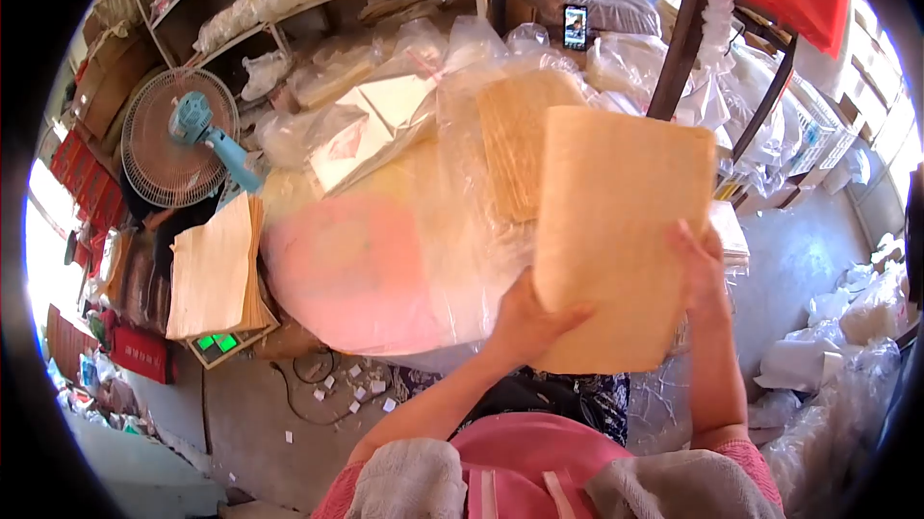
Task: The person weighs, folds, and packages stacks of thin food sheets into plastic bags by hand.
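A tan stack of paper sheets (626, 230) is held up between my two hands, above the right side of the table. My left hand (539, 317) grips its lower left edge, thumb lying across the front. On the right edge, my right hand (698, 264) is closed with its fingers on the face of the stack. How thick the stack is cannot be seen from here. Behind it, another tan paper stack (520, 139) lies on clear plastic sheeting (462, 259) over the table. At the left, a further paper stack (217, 269) rests on a scale (226, 346) with green lit digits.
A blue fan (192, 119) stands at the left. White folded sheets (375, 129) and plastic bags (472, 38) lie at the back of the table. A phone (575, 26) stands upright behind. Paper scraps (356, 394) and a cable litter the floor; plastic wrap (828, 423) is heaped at right.
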The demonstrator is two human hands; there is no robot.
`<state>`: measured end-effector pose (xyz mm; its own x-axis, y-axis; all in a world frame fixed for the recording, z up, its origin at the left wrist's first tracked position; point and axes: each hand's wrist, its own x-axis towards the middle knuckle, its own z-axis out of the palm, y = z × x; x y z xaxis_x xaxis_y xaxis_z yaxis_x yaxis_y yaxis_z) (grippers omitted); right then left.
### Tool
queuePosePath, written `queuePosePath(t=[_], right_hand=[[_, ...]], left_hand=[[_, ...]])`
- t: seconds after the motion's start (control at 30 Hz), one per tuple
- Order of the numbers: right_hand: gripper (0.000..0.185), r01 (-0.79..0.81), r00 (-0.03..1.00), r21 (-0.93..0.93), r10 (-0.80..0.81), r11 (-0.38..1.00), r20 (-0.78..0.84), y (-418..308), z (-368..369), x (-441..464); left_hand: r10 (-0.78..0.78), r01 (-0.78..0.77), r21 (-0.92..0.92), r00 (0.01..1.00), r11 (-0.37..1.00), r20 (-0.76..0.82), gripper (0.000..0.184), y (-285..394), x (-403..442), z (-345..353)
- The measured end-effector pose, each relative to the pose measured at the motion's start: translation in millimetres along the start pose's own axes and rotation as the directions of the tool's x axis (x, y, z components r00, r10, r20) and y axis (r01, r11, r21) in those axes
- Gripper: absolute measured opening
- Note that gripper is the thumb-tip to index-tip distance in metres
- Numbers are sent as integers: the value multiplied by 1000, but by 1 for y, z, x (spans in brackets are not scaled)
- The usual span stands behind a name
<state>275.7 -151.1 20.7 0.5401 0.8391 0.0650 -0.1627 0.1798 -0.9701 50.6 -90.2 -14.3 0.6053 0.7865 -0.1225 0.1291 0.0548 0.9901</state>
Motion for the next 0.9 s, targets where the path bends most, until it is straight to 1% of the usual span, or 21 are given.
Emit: queuePosePath(t=[0.07,0.1,0.13,0.17,0.2,0.23,0.27,0.3,0.33,0.37,0.4,0.43,0.47,0.5,0.6,0.7,0.8,0.83,0.9], right_hand=[[30,88,995,105,-83,991,-49,2,-35,3],[31,66,997,104,-62,992,-46,0,-59,6],[32,48,998,105,-44,993,-47,-4,-87,8],[32,32,998,107,-27,994,-48,-7,-105,9],[34,10,1000,77,-10,997,2,-6,-115,8],[35,-9,998,46,6,999,56,-5,-122,7],[36,-20,994,17,18,1000,109,-4,-130,7],[39,-54,992,-68,62,996,114,12,-145,11],[41,-122,956,-79,139,989,257,13,-139,11],[42,-186,896,-100,211,977,391,13,-123,9],[44,-252,833,-117,277,961,479,9,-95,4],[45,-277,717,-272,386,922,580,0,-72,5],[48,-205,643,-472,481,858,596,10,-62,11],[50,-208,549,-545,558,813,622,3,-40,11],[47,-25,531,-625,540,780,653,16,-7,22],[45,-144,565,-590,555,795,610,17,4,37],[42,-217,730,-385,411,897,546,10,0,41],[38,-266,785,-340,407,902,467,11,-4,45],[36,-346,830,-179,389,921,399,6,-5,47]], left_hand=[[128,-124,-47,988,991,91,84,-8,-2,12],[317,-314,142,948,939,1,85,-10,-1,12],[508,-465,338,860,818,-45,86,-10,1,8],[681,-563,525,730,639,-46,88,-10,4,1],[822,-594,687,570,418,-7,89,-10,6,-5],[830,-482,827,557,289,35,83,-12,14,-13],[834,-351,926,546,137,83,77,-14,27,-23],[833,-204,979,536,-26,134,72,-13,38,-32],[871,-209,977,470,-47,143,61,-11,46,-39],[904,-213,975,400,-69,152,51,-7,53,-46],[930,-217,972,329,-93,162,41,-2,59,-51],[937,-294,954,312,-59,155,32,7,62,-55],[944,-368,929,298,-26,145,24,20,63,-57],[949,-439,899,286,5,134,15,30,63,-60],[943,-502,863,309,51,123,12,44,66,-68],[940,-544,838,304,38,155,17,48,68,-75],[929,-576,816,324,46,176,16,50,67,-87],[927,-569,821,330,46,177,16,50,66,-93],[923,-554,831,342,46,176,15,48,65,-100]])
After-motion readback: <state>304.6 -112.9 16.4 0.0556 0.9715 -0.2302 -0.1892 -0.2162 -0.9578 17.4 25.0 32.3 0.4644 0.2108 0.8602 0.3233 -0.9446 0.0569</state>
